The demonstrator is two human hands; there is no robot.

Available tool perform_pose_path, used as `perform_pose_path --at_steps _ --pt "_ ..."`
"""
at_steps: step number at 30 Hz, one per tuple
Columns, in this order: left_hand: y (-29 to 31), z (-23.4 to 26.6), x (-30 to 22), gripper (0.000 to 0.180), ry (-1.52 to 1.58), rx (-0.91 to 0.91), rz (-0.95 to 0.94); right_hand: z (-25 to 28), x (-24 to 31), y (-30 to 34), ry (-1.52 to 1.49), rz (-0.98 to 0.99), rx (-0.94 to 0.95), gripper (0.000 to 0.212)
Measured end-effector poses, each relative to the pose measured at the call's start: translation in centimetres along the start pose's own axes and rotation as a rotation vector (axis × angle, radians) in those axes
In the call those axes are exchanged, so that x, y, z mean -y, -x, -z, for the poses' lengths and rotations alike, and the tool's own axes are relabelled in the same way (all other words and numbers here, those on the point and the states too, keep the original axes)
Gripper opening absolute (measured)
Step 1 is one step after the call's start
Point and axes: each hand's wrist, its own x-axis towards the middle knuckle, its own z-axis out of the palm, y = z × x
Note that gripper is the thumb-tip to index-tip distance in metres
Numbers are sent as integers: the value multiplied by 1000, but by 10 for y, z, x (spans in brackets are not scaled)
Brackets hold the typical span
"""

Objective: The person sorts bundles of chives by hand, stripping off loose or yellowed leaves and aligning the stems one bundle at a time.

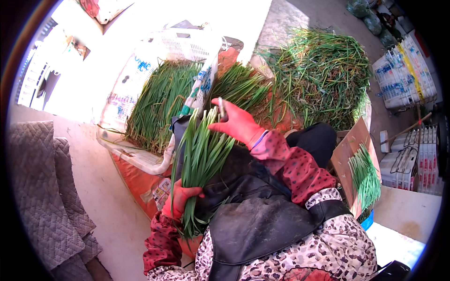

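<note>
A bundle of garlic chives (199,150) leans over my lap, its pale stem ends pointing up and away. My left hand (180,199), in a red glove, is closed around the leafy lower part. Beside the pale ends is my red-gloved right hand (236,124), thumb and forefinger apart. A small pale, narrow piece (221,107) shows at its forefinger; I cannot make out what it is. Just beyond my left hand, a white plastic crate (161,164) lies with many chives (161,100) inside. Another bunch of chives (241,84) rests right of the crate.
A large heap of tangled green and brown leaves (323,77) stands at the far right. Nearer, trimmed chives (364,178) lie against a cardboard sheet (347,150). Stacked white crates (405,75) line the right edge. Quilted grey mats (42,192) hang at the left.
</note>
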Motion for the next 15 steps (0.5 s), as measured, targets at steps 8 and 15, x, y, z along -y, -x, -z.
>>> perform_pose_path --at_steps 8,15 --pt "4 -3 -14 31 -6 10 129 -10 -35 -13 289 473 25 25" --pt "0 4 -14 28 -12 40 164 10 -11 -27 466 446 251 18"
